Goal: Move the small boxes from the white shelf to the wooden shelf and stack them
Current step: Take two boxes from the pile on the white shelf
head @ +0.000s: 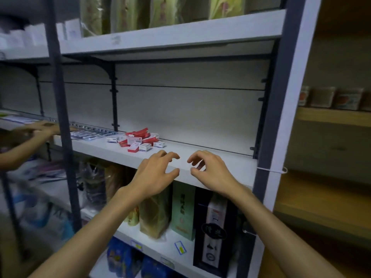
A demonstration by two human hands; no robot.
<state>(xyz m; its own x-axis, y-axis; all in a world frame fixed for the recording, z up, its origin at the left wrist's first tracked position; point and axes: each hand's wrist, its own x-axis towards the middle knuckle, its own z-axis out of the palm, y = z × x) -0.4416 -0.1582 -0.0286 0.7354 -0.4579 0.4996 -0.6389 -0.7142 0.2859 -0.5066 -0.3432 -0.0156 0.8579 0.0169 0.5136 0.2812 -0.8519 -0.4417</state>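
A loose pile of small red-and-white and blue-and-white boxes (138,140) lies on the white shelf (230,163), left of its middle. My left hand (155,173) hovers over the shelf's front edge, just right of and below the pile, fingers curled apart, holding nothing. My right hand (208,169) is beside it, also open and empty. The wooden shelf (329,116) stands to the right, beyond the white upright.
Another person's hand and arm (40,128) reach onto the shelf at far left, behind a dark post (62,125). Flat blue-striped packs (90,133) lie left of the pile. Bags and tall boxes (212,233) fill the shelf below. Jars (339,98) sit on the wooden shelf.
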